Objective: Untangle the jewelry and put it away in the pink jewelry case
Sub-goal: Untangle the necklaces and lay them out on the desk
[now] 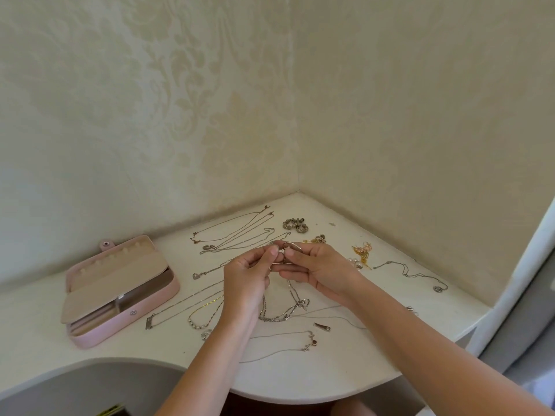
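Two hands meet above the desk [330,370], both pinching one knotted piece.
The left hand [246,274] and right hand [318,268] curl their fingers [271,252] onto a hooped tangle [289,247] held between them. Its chain [282,313] hangs down toward the person and pools on the desk. The open pink jewelry case [105,331] lies well off to the left, so the left hand is nearer.

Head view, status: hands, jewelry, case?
Left hand and right hand both pinch a tangled hoop-and-chain piece above the table. Pink jewelry case open, on the left. Loose necklaces lie between.
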